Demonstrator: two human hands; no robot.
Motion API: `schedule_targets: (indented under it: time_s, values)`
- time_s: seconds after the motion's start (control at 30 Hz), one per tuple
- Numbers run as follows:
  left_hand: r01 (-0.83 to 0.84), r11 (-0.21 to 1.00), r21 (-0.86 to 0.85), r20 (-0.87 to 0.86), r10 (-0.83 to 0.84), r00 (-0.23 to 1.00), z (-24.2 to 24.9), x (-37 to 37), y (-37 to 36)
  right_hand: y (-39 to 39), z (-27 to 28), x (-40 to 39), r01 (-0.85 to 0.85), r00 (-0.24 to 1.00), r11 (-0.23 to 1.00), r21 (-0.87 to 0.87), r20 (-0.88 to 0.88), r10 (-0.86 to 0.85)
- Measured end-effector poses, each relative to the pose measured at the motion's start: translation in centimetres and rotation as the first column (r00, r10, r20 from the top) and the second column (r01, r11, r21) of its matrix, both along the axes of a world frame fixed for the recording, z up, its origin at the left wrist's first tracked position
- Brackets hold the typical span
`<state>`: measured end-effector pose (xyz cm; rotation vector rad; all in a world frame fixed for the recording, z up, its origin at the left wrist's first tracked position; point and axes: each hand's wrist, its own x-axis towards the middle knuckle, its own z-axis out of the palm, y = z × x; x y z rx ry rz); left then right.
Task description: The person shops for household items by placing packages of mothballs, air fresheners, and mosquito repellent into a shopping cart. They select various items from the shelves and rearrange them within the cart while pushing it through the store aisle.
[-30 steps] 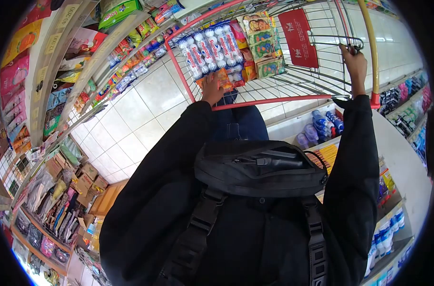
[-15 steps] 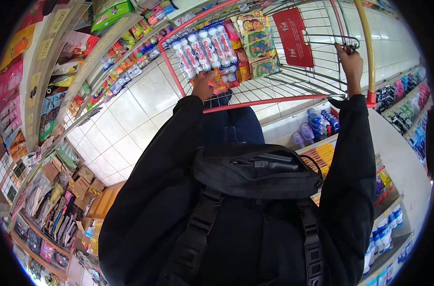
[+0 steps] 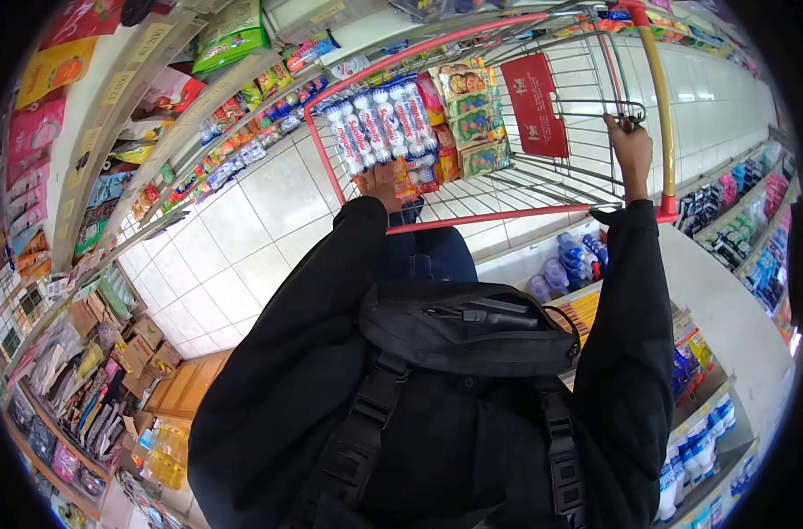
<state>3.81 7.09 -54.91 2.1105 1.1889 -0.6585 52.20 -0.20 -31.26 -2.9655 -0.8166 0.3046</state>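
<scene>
A red-rimmed wire shopping cart (image 3: pixel 490 216) stands in front of me in a shop aisle. My left hand (image 3: pixel 382 182) reaches over the near rim, its fingers closed on an orange packet (image 3: pixel 407 183) that lies below a multipack of small white-and-blue bottles (image 3: pixel 379 123). Green and yellow snack packets (image 3: pixel 468 115) lie beside the multipack. My right hand (image 3: pixel 632 145) grips the wire flap (image 3: pixel 595 110) at the cart's right end, close to the yellow handle bar (image 3: pixel 659 106). A black bag (image 3: pixel 472 322) hangs on my chest.
Shelves of packets and boxes (image 3: pixel 111 176) line the left side of the white tiled floor (image 3: pixel 243 229). On the right, a white shelf unit (image 3: pixel 728 291) holds blue bottles (image 3: pixel 578 256) and more goods. A red sign (image 3: pixel 534 101) hangs inside the cart.
The cart has shifted slightly in view as my head moved. Both hands have kept their places, left on the orange packet, right on the wire flap.
</scene>
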Motion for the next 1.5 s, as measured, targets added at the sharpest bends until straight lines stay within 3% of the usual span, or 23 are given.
schedule_targets:
  time_s: [0.07, 0.17, 0.2, 0.3, 0.33, 0.43, 0.5, 0.53, 0.63, 0.7, 0.73, 0.8, 0.9, 1.0, 1.03, 1.07, 1.13, 1.2, 1.3, 1.37, 1.43, 1.47, 1.5]
  values:
    - [-0.006, 0.997, -0.08, -0.025, 0.004, 1.0, 2.3, 0.8, 1.6, 0.0, 0.2, 0.0, -0.006, 1.0, 1.0, -0.003, -0.013, 0.006]
    - [-0.06, 0.998, 0.029, 0.288, 0.049, 0.956, 2.8, -1.2, 2.4, 0.1, 0.4, -0.2, -0.002, 1.0, 0.999, 0.033, -0.012, 0.003]
    - [-0.093, 0.996, 0.011, 0.503, 0.075, 0.861, 2.7, -2.0, 3.3, 0.0, 0.3, -0.2, -0.023, 1.0, 0.999, 0.044, 0.001, 0.023]
    - [-0.141, 0.94, 0.31, 0.51, -0.04, 0.859, 10.6, -3.1, 4.8, -0.1, 0.5, -0.5, -0.048, 0.999, 0.996, 0.071, 0.01, 0.047]
    - [-0.107, 0.85, 0.517, 0.376, -0.113, 0.92, 11.7, -3.9, 4.8, -0.1, 0.4, -0.3, -0.056, 0.998, 0.995, 0.077, 0.018, 0.055]
    - [-0.392, 0.786, 0.478, 0.453, 0.162, 0.877, 11.1, -6.6, 3.3, -0.1, 0.5, -0.4, -0.086, 0.996, 0.986, 0.145, 0.022, 0.083]
    - [-0.547, 0.833, 0.085, 0.198, 0.524, 0.828, 7.9, -7.7, 2.4, 0.0, 1.0, -0.6, -0.09, 0.996, 0.978, 0.186, -0.01, 0.093]
    - [-0.537, 0.842, 0.041, 0.292, 0.504, 0.813, 4.6, -8.6, 2.3, -0.1, 0.8, -0.4, -0.104, 0.994, 0.974, 0.203, -0.01, 0.108]
    - [-0.62, 0.783, 0.058, 0.14, 0.608, 0.781, 9.4, -6.5, 2.6, -0.1, 0.0, 0.2, -0.122, 0.992, 0.968, 0.217, 0.011, 0.123]
    - [-0.682, 0.725, 0.092, 0.146, 0.668, 0.73, 8.9, -6.2, 2.2, 0.1, -0.1, 0.3, -0.115, 0.993, 0.972, 0.204, 0.016, 0.114]
    - [-0.703, 0.705, 0.091, 0.147, 0.689, 0.71, 8.2, -6.2, 2.1, 0.2, -0.6, 0.9, -0.088, 0.993, 0.972, 0.217, -0.062, 0.103]
    - [-0.709, 0.698, 0.099, 0.184, 0.687, 0.703, 6.0, -6.6, 1.1, -0.1, -1.4, 1.5, -0.156, 0.988, 0.96, 0.232, 0.018, 0.156]
    - [-0.802, 0.595, 0.053, 0.424, 0.714, 0.558, 1.0, -7.7, -2.2, -0.4, -3.4, 2.9, -0.2, 0.98, 0.943, 0.267, 0.077, 0.186]
    - [-0.854, 0.461, -0.24, 0.471, 0.825, 0.313, 2.5, -7.5, -5.3, -0.5, -2.9, 2.7, -0.236, 0.971, 0.915, 0.328, 0.045, 0.234]
    - [-0.894, 0.399, -0.204, 0.504, 0.826, 0.253, 2.7, -6.6, -6.3, -0.5, -2.8, 2.6, -0.259, 0.965, 0.906, 0.336, 0.049, 0.258]
    - [-0.926, 0.342, -0.16, 0.538, 0.817, 0.208, 2.8, -5.9, -6.7, -0.5, -2.7, 2.5, -0.173, 0.961, 0.895, 0.41, -0.13, 0.246]
    - [-0.945, 0.322, -0.056, 0.556, 0.796, 0.238, 3.4, -5.5, -6.9, -0.6, -3.7, 3.0, -0.116, 0.949, 0.88, 0.46, -0.211, 0.235]
    - [-0.96, 0.276, -0.055, 0.539, 0.817, 0.204, 3.6, -5.0, -7.2, -1.2, -2.5, 2.3, -0.069, 0.914, 0.883, 0.465, -0.324, 0.242]
    - [-0.968, 0.229, -0.1, 0.492, 0.857, 0.151, 3.1, -4.4, -8.1, -2.6, -1.9, 1.0, -0.385, 0.89, 0.652, 0.653, 0.075, 0.45]
    - [-0.967, 0.185, -0.173, 0.471, 0.878, 0.084, 2.7, -3.9, -9.0, -3.1, -3.2, 1.4, -0.634, 0.773, 0.549, 0.545, 0.473, 0.424]
    - [-0.979, 0.195, -0.059, 0.42, 0.895, 0.152, 5.2, -3.2, -10.4, -4.6, 0.6, -4.4, -0.685, 0.692, 0.649, 0.331, 0.576, 0.436]
    - [-0.979, 0.204, -0.002, 0.386, 0.903, 0.188, 6.3, -3.2, -10.4, -4.2, 0.2, -5.8, -0.783, 0.597, 0.541, 0.307, 0.616, 0.514]
    - [-0.988, 0.154, -0.01, 0.438, 0.889, 0.134, 6.6, -3.1, -10.0, -3.8, 0.0, -6.8, -0.861, 0.494, 0.432, 0.269, 0.646, 0.582]
